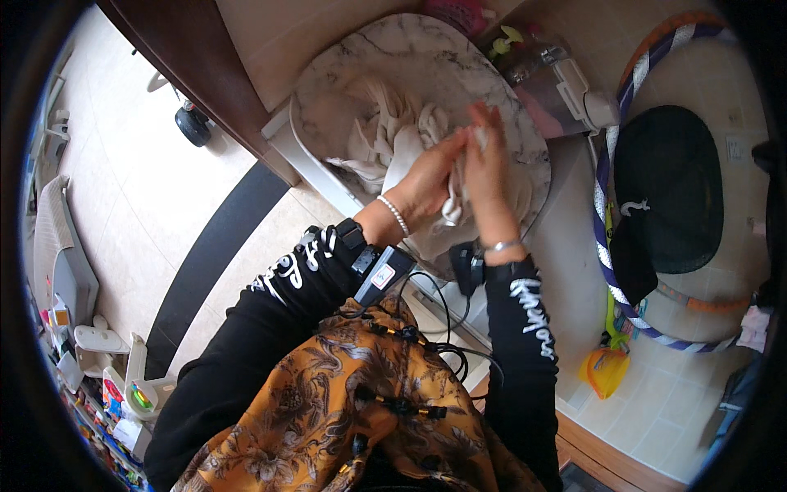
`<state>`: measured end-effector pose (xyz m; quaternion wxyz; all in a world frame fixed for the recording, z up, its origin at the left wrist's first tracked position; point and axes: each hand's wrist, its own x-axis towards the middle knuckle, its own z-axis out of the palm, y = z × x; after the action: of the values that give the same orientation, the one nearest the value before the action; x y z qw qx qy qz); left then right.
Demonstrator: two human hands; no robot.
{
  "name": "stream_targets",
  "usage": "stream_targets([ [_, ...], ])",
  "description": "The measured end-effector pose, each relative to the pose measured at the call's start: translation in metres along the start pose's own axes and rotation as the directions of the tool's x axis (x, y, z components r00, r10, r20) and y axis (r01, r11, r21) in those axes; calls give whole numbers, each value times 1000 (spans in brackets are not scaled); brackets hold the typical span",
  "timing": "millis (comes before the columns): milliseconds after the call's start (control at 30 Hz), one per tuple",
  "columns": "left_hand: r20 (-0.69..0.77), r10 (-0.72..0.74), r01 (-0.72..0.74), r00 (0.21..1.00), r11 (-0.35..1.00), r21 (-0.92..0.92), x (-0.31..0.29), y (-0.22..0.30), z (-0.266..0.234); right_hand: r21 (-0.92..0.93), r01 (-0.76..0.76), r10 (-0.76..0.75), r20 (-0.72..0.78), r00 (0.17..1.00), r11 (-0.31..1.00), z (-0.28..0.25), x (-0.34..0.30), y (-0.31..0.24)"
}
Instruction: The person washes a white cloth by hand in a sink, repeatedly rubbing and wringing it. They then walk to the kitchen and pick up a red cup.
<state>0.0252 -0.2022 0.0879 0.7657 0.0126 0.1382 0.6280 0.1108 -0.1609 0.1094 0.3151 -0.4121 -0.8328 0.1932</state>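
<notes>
Both hands over a round marble-look tabletop (492, 74), working a pale cream cloth (385, 135) that lies bunched mid-table. Left hand (426, 176): fingers curled, gripping a fold of the cloth w/ thumb side up. Right hand (485, 168): fingers pressed together, pinching the same fold from the other side; the two hands touch. Cloth hangs from the grip toward the near table edge, the rest spreads left. Table's left rim sits just beside a dark wood panel (197, 66). Right of the table: tiled floor, then a striped hoop (605, 254) ringing a black oval cushion (668, 189). Yellow toy (605, 369) near the hoop's lower edge. Wheel (193, 125) on open floor far left.
</notes>
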Motion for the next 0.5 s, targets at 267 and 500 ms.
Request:
stream_targets([
  [267,101,89,-81,991,994,-76,-2,0,2,-48,220,-218,51,975,974,2,-12,-9],
  [500,-36,-39,44,999,986,160,-3,-6,2,67,-91,98,-116,988,994,-16,8,2],
])
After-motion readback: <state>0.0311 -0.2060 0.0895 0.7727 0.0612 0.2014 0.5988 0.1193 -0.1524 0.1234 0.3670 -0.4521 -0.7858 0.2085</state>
